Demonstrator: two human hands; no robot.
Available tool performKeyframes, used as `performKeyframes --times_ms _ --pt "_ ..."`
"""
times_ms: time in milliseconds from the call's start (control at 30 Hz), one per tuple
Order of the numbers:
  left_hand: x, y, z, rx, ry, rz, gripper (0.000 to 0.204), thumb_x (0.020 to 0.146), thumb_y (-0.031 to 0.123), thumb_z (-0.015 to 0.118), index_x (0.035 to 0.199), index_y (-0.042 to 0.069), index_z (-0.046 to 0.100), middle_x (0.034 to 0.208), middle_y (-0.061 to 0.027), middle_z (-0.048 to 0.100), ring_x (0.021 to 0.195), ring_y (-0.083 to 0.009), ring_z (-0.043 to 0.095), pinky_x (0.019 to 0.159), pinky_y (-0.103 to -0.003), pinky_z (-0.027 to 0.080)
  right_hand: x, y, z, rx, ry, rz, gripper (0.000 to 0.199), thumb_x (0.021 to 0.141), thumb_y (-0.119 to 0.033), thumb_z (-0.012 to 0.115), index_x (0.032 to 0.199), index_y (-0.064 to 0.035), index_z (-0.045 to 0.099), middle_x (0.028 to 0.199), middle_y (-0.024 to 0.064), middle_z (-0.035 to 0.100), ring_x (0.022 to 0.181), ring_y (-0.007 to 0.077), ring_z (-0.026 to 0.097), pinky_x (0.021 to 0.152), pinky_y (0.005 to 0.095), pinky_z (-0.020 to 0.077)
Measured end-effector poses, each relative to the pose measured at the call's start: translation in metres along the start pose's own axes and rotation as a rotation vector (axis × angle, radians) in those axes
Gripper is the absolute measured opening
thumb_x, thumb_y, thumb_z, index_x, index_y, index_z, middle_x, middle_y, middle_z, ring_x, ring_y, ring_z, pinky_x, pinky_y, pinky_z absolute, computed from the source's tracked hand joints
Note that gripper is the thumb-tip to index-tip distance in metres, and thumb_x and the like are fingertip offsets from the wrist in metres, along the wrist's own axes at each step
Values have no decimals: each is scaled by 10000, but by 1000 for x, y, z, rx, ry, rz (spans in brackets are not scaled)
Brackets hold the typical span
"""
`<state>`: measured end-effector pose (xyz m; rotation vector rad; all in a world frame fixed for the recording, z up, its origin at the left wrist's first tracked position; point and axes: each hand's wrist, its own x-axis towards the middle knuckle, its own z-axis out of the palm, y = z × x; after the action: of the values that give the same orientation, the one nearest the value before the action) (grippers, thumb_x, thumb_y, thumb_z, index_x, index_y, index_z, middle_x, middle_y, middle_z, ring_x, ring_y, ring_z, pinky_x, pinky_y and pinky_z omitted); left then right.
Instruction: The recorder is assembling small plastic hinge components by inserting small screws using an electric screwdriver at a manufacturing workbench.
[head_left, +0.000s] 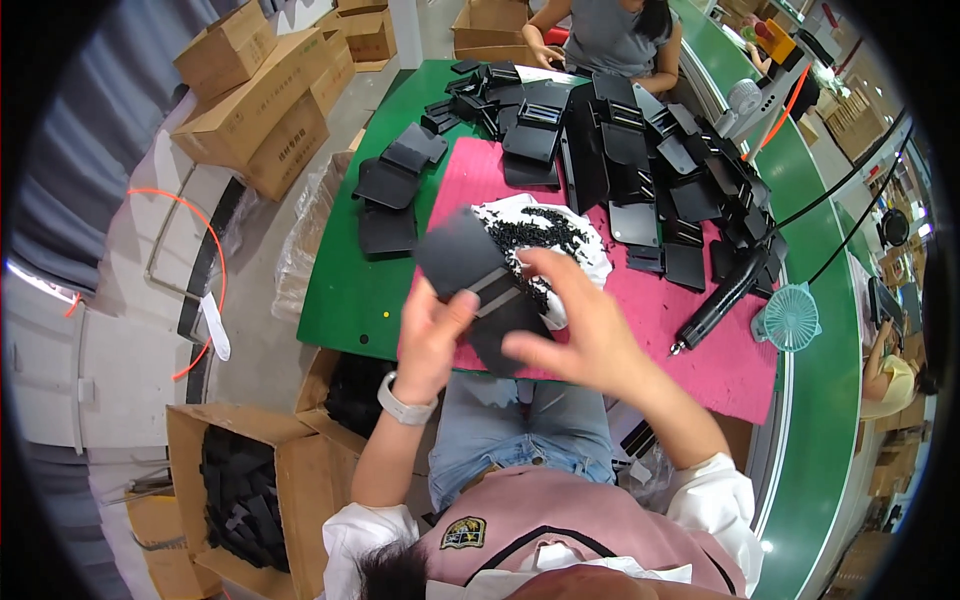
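Note:
My left hand grips a flat black plastic bracket by its near left edge, thumb on top. The bracket is tilted, smeared by motion, and has two pale grey strips across its middle. Close by its right side is my right hand, thumb and forefinger spread; whether a fingertip touches the bracket I cannot tell. Just beyond lies a white cloth or bag with a heap of small black screws, partly covered by the bracket and my right hand. A black electric screwdriver rests on the pink mat to the right.
Similar black brackets lie piled along the far side and left of the pink mat on the green table. A small teal fan stands right. An open carton holds black parts. Another person sits opposite.

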<state>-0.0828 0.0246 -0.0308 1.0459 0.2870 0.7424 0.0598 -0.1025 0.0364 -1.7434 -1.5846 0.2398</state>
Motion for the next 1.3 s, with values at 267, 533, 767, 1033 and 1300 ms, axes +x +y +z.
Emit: performKeyframes --times_ms 267,533,767,1033,1300 --pt "17 1 -31 -127 247 157 369 926 63 536 1279 -19 464 1172 -82 586 1060 -161 568 930 -310 450 117 93 3 -683 78 -73 510 719 -193 713 1177 -45 544 1061 120 605 985 299 609 799 388 510" --pt "19 5 -44 -357 297 37 364 932 95 505 1283 6 473 1166 -60 591 1022 -147 591 869 -296 487 125 105 -26 -626 51 -64 334 740 -44 649 1072 -65 628 1076 100 637 944 319 624 816 390 513" --pt "18 4 -36 -185 277 36 329 928 68 515 1241 -22 474 1117 -84 586 970 -141 586 850 -275 471 68 108 -73 -740 4 0 311 676 -57 708 984 -75 664 1089 40 635 1064 228 579 836 349 516" --pt "16 -8 -36 83 219 102 370 913 45 543 1263 -38 458 1150 -83 565 1024 -135 538 925 -282 404 60 121 -79 -821 -32 -119 379 638 -25 727 1003 -115 678 1210 34 567 1121 235 549 859 355 510" --pt "19 -7 -33 113 229 97 314 918 50 539 1217 -31 485 1098 -92 592 953 -136 577 853 -277 452 107 135 -94 -740 126 -157 282 749 -82 676 1026 -132 687 1121 28 629 926 260 641 776 367 518"
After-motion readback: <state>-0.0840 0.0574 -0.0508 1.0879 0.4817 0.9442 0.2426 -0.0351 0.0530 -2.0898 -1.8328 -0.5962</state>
